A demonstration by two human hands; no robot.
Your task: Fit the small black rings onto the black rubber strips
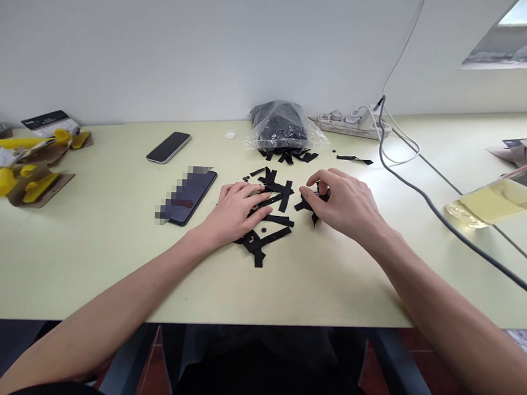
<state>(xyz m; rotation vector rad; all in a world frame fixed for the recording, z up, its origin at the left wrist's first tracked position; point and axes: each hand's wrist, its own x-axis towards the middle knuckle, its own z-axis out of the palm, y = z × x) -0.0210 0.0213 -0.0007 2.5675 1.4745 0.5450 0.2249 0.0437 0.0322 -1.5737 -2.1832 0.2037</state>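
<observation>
In the head view, a pale yellow-green desk (329,289) runs the full width of the scene, its far edge against a plain whitish wall (165,51), with part of a window (519,43) at the far right. Black fabric strips (285,197) lie loosely heaped at the middle of the desk, some crossing one another, with small black discs (263,230) among them. The left hand (240,207) rests over the left side of this heap, open, its fingers spread and palm down. The right hand (345,199) is curled at the right side, thumb and forefinger drawn close together over a smaller group of strips; whether it grips one, I cannot tell. Beyond the heap, near the wall, sits a clear plastic bag (285,125) full of dark pieces, more strips spilling in front of it, and just right of that a white power strip (351,124) with a white cable (401,57) rising up the wall. A thick dark cable (439,215) sweeps toward the near right, passing a clear container of pale yellow liquid (488,206). Left of the hands lie two phones (169,148), one farther than the other; at the far left are yellow items in cardboard packaging (38,186). Below the near edge, reddish floor (155,368) shows.
</observation>
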